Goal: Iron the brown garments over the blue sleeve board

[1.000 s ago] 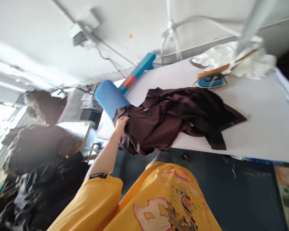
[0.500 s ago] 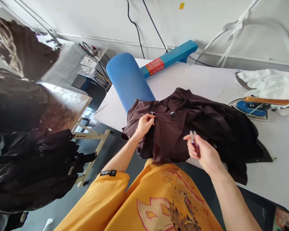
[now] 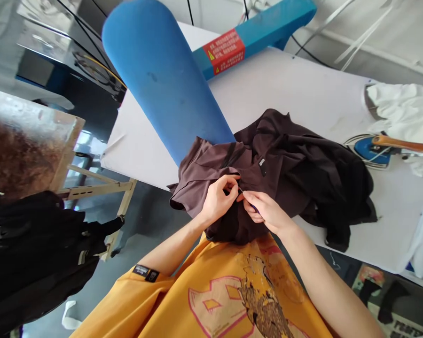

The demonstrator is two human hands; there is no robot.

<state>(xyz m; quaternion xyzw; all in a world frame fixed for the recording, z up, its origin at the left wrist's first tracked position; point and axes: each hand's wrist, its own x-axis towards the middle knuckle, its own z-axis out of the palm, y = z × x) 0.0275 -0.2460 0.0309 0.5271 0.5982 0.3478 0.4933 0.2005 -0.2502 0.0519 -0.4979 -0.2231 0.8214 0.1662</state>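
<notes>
The white table (image 3: 303, 80) runs across the upper and right parts of the frame. A blue padded form (image 3: 162, 80) slants from the upper left towards the centre, its lower end lying just behind the work. A blue arm with a red label (image 3: 246, 35) crosses behind it at the top.

A brown garment (image 3: 296, 173) lies crumpled at the centre of the frame. It rests on the near edge of the table, with one fold hanging over that edge towards the person. A heap of black clothing (image 3: 35, 263) fills the lower left, well apart from the table. A white cloth (image 3: 402, 110) lies bunched at the right edge. Just below it stands an iron (image 3: 377, 148) with a blue body and an orange handle.

The left hand (image 3: 216, 201) is at centre, thumb and fingers pinched tight on a fold of the brown garment. The right hand (image 3: 266, 212) is just beside it, almost touching, its fingers curled closed round a small tool (image 3: 254, 206). The thin metal tip points at the pinched fold. Most of the tool is hidden within the fist.
</notes>
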